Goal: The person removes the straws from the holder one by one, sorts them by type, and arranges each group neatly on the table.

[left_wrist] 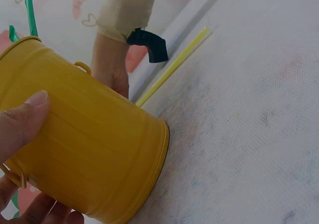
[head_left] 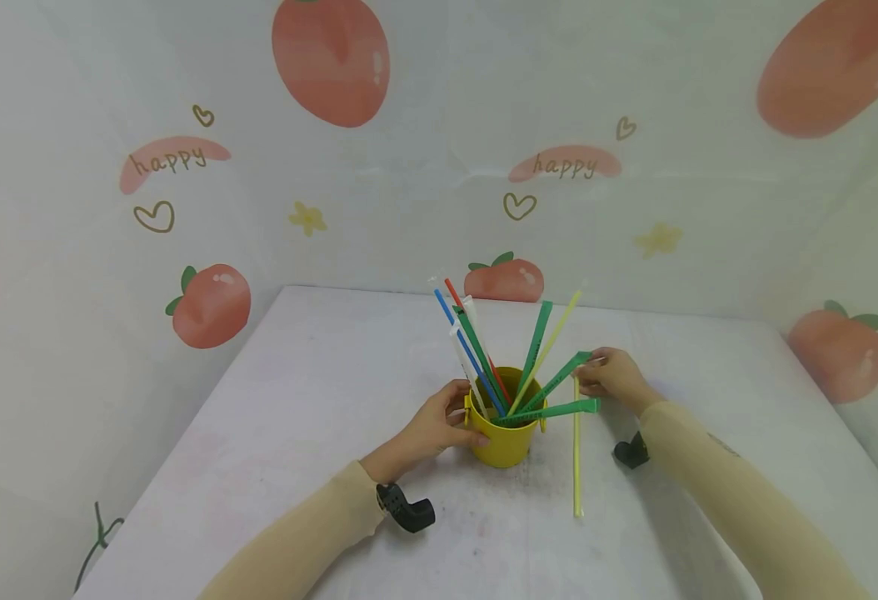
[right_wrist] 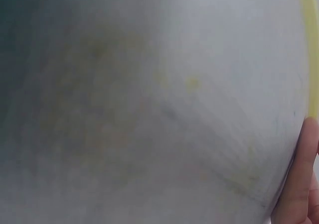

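A small yellow bucket (head_left: 505,450) stands upright on the table, its side filling much of the left wrist view. My left hand (head_left: 435,425) grips it from the left, thumb on the near side and fingers round the far side. Several straws lean out of the bucket: a blue straw (head_left: 454,321), a red straw, white-wrapped ones and green-wrapped straws (head_left: 535,342). To the right of the bucket, my right hand (head_left: 615,377) pinches the far end of a yellow straw (head_left: 577,467). In the right wrist view, a finger touches this straw at the right edge; the rest is blurred.
A white cloth-like surface covers the table (head_left: 319,358). Behind it hangs a white backdrop (head_left: 424,183) printed with fruit, hearts and words. Each wrist bears a black camera mount (head_left: 406,508). A green cord end (head_left: 100,533) shows at the left table edge.
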`<action>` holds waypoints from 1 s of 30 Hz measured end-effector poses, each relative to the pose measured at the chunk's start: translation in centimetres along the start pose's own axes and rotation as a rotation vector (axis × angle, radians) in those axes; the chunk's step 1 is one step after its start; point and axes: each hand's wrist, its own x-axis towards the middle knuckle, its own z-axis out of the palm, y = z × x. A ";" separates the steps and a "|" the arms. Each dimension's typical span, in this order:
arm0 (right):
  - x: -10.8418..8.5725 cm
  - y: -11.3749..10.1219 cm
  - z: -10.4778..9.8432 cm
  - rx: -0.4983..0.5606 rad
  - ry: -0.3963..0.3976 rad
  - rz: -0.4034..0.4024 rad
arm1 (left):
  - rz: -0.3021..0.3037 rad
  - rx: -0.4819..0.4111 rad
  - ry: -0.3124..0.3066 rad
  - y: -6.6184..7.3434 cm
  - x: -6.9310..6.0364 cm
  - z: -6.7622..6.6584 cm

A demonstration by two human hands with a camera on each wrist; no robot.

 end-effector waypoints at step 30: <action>-2.8 -1.3 -2.1 0.036 -0.022 -0.164 | -0.009 0.005 0.001 0.1 -0.1 0.0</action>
